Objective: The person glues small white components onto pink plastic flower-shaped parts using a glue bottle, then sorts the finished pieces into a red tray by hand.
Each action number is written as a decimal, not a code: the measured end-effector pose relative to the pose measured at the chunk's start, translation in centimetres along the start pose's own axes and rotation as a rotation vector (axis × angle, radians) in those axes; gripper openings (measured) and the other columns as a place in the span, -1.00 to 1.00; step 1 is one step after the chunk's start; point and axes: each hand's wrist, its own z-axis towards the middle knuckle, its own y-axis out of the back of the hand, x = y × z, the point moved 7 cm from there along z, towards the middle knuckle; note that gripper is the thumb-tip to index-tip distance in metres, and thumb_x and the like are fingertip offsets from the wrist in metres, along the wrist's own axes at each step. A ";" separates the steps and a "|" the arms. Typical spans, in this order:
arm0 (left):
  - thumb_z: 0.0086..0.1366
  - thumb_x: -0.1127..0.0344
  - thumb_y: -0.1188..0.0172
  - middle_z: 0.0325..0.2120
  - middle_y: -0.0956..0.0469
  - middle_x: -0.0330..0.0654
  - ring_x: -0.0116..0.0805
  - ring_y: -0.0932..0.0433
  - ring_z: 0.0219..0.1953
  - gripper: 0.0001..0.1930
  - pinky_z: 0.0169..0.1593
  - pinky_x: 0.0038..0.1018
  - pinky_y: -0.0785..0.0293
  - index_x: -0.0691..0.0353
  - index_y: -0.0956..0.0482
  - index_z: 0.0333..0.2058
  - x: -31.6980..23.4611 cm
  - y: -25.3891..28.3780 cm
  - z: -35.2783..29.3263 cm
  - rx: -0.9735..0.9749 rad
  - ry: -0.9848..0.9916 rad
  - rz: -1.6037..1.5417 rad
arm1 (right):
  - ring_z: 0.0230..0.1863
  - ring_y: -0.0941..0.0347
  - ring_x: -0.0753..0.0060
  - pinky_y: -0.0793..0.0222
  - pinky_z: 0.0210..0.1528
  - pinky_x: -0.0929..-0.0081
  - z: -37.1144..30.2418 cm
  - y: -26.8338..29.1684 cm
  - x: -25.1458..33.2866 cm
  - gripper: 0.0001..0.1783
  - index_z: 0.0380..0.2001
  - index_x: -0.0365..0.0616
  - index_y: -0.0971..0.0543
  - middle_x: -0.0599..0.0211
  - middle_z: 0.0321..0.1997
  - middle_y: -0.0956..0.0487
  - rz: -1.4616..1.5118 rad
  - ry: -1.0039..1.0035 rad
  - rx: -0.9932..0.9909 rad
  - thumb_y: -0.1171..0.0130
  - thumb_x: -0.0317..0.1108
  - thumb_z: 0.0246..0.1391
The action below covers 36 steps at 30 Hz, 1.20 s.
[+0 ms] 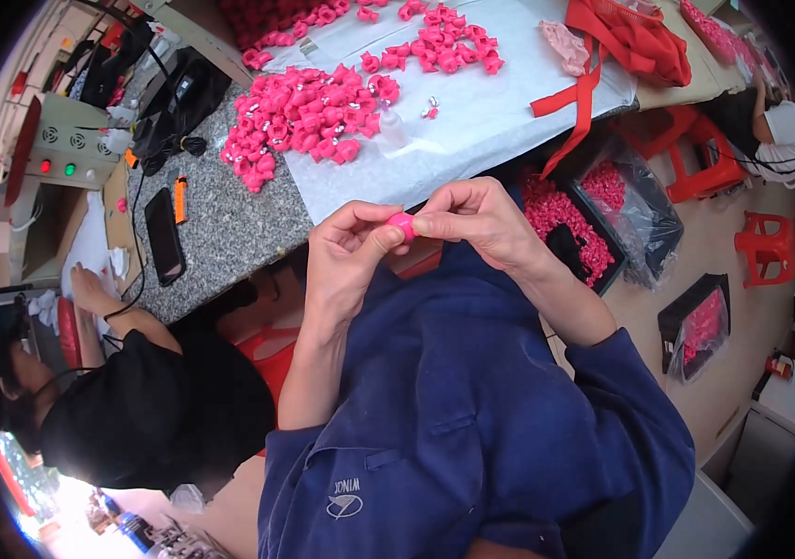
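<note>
Pinching a rounded bright-pink plastic-looking piece [401,222] between left hand [346,256] and right hand [486,224], with both clamped on it, near a white-sheeted table [505,107]. Seemingly working it by fingertip; next, probably calls for steady, even pressure.

Smooth plastic, speckled stone, matt cloth

The held pink piece [402,224] looks like smooth, lightly shiny plastic, as do the heaped pink parts [300,121], some showing silvery, metal-like glints. The grey worktop [211,191] has a speckled, stone-like finish. The white sheet [323,197] is thin and creased, paper or film, hard to tell from here. The red fabric bundle [635,47] and navy top [481,391] are matt cloth; the phone [164,238] is glossy black.
</note>
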 end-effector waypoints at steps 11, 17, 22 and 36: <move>0.08 0.52 -0.15 -0.42 -0.53 -0.10 -0.50 -0.50 -0.43 -0.82 -0.30 -0.62 -0.48 0.42 -0.46 -0.30 0.6 0.0 0.2 0.023 0.025 -0.003 | -0.45 -0.42 0.70 -0.30 -0.39 0.77 -0.4 0.4 -0.1 -0.88 -0.46 -0.29 -0.55 0.32 -0.49 -0.55 -0.029 0.018 -0.033 -0.20 -0.45 -0.09; 0.08 0.53 -0.15 -0.41 -0.53 -0.11 -0.50 -0.50 -0.41 -0.82 -0.27 -0.61 -0.48 0.41 -0.46 -0.30 0.8 0.5 0.8 0.025 0.069 -0.037 | -0.43 -0.43 0.65 -0.32 -0.38 0.74 0.4 0.5 -0.3 -0.90 -0.47 -0.31 -0.54 0.28 -0.47 -0.55 -0.047 0.003 -0.046 -0.17 -0.47 -0.08; 0.07 0.53 -0.16 -0.43 -0.52 -0.14 -0.52 -0.49 -0.43 -0.82 -0.32 -0.64 -0.45 0.41 -0.46 -0.30 1.3 0.9 1.3 0.034 0.068 -0.044 | -0.44 -0.44 0.66 -0.33 -0.37 0.75 0.9 0.8 -0.4 -0.90 -0.47 -0.31 -0.55 0.28 -0.47 -0.56 -0.048 -0.026 -0.060 -0.17 -0.47 -0.07; 0.07 0.55 -0.15 -0.42 -0.53 -0.11 -0.50 -0.50 -0.41 -0.83 -0.30 -0.62 -0.48 0.41 -0.46 -0.31 1.0 2.9 3.2 0.001 0.085 -0.083 | -0.39 -0.44 0.60 -0.31 -0.31 0.70 3.6 0.6 -1.0 -0.88 -0.42 -0.33 -0.51 0.27 -0.44 -0.54 -0.035 -0.054 -0.065 -0.13 -0.48 -0.05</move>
